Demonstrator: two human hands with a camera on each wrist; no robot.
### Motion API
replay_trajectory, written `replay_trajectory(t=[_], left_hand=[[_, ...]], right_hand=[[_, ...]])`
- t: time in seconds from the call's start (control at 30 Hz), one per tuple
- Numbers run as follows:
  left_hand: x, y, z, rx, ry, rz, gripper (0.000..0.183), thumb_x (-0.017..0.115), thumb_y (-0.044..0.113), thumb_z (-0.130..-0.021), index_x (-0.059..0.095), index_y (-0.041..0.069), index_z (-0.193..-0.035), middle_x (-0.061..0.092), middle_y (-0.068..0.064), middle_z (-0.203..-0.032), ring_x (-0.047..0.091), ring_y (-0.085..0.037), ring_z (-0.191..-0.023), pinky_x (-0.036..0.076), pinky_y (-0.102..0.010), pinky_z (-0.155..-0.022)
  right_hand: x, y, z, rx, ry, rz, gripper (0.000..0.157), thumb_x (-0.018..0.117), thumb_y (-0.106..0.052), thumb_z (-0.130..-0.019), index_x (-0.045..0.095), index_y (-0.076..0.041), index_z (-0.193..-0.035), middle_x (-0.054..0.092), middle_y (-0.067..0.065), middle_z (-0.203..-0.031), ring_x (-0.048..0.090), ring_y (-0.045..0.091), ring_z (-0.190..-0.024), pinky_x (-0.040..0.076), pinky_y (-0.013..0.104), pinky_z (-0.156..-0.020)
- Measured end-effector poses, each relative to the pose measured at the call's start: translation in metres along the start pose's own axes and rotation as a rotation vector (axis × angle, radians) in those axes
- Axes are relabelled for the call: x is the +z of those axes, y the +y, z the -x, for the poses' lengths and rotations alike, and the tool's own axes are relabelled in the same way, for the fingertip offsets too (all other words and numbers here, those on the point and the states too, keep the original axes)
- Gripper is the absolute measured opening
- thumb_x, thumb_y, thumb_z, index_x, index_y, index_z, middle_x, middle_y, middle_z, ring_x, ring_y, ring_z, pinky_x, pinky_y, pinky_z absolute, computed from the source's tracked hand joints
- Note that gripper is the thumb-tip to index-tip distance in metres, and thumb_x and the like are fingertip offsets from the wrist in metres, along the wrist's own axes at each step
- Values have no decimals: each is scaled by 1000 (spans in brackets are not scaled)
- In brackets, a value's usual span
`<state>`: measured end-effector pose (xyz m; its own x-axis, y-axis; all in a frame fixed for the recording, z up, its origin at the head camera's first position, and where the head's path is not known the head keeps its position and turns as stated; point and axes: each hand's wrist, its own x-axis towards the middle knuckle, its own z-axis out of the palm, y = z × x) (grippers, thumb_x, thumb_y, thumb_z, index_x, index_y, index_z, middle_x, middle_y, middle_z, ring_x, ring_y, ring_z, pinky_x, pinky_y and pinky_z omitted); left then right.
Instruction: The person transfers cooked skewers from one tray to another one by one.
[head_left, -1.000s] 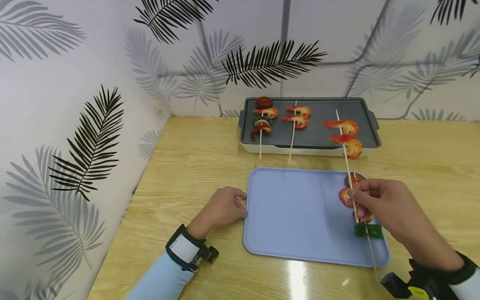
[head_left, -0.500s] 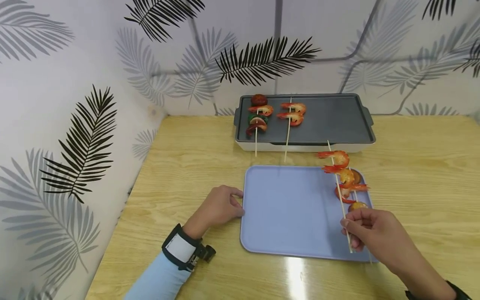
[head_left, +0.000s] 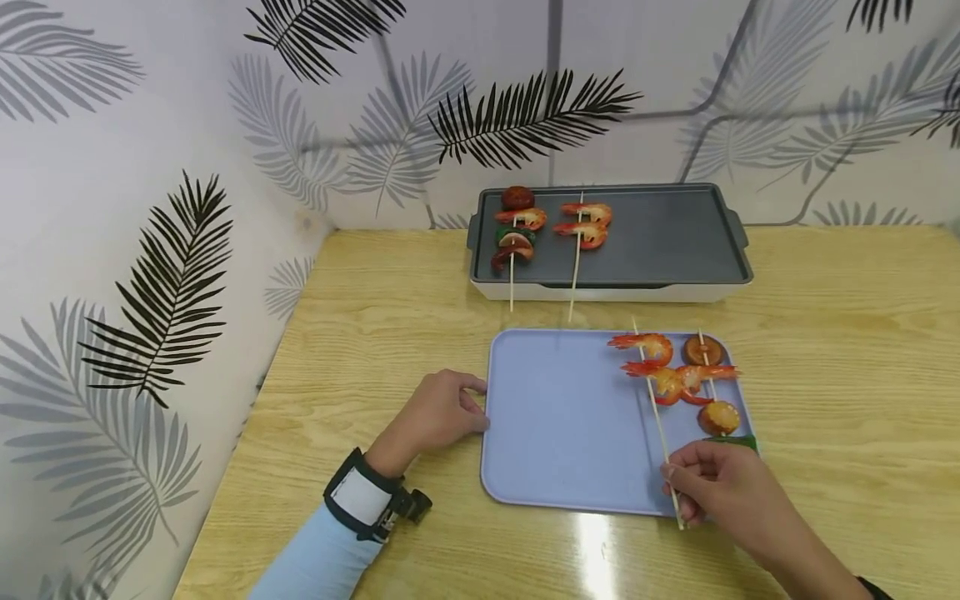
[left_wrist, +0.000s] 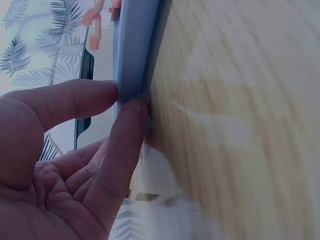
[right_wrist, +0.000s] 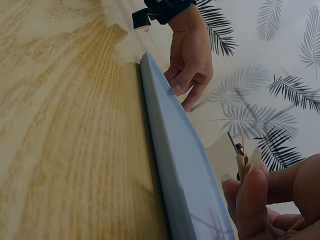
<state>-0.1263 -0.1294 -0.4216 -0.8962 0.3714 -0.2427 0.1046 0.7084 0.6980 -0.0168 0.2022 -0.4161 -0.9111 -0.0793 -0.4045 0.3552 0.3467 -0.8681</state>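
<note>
My right hand point(head_left: 716, 487) pinches the bare lower end of a shrimp skewer point(head_left: 658, 421) between thumb and fingers. Its two orange-red shrimps point(head_left: 663, 379) overlap the right part of the blue tray point(head_left: 570, 417) in the head view. Beside it on the tray lies a mixed skewer point(head_left: 710, 379) with a brown mushroom-like slice, a shrimp, a yellowish round piece and a green piece partly behind my right hand. At the tray's left edge my left hand point(head_left: 442, 412) grips the rim; the left wrist view shows thumb and finger point(left_wrist: 131, 125) on either side of it.
Behind the tray stands a dark grey grill plate point(head_left: 660, 237) on a white base. On its left half lie another mixed skewer point(head_left: 513, 242) and another shrimp skewer point(head_left: 581, 229), their sticks reaching over the front edge. A leaf-patterned cloth point(head_left: 360, 108) covers the wall behind the wooden table point(head_left: 382, 292).
My right hand has brought the shrimp skewer from over the grill's right side down and toward me, then left over the tray. The left hand keeps its place at the tray's rim.
</note>
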Motion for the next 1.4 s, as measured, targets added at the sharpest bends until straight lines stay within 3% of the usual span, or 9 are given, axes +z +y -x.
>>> replay_trajectory(t=[0.37,0.63,1.03,1.4], left_hand=[[1,0,-1,25,3,3,40,78,10,-77,69,1,-116,69,2,-75,61,-10,-65,49,-28,-62],[2,-1,1,0,0,-2,41,78,11,-78,69,1,-116,69,2,-77,62,-9,-67,50,-28,-62],[1,-2,1,8,-2,6,41,78,10,-78,69,1,-117,70,1,-76,62,-9,-66,49,-28,-61],[1,-3,0,20,-5,6,41,78,11,-78,69,0,-117,70,2,-76,62,-9,-66,49,-28,-62]], right_hand=[[5,7,-3,70,12,33,18,60,-6,-96,61,10,-103,61,7,-71,59,15,-58,53,28,-55],[7,11,-5,77,24,69,19,61,-8,-96,63,9,-103,63,7,-70,59,15,-57,53,29,-53],[10,7,-6,-1,74,418,14,66,-17,-92,71,-4,-92,61,-1,-60,59,15,-53,44,25,-47],[-2,-8,-8,-48,104,459,20,66,-22,-92,71,-3,-96,65,-2,-66,61,14,-56,46,27,-49]])
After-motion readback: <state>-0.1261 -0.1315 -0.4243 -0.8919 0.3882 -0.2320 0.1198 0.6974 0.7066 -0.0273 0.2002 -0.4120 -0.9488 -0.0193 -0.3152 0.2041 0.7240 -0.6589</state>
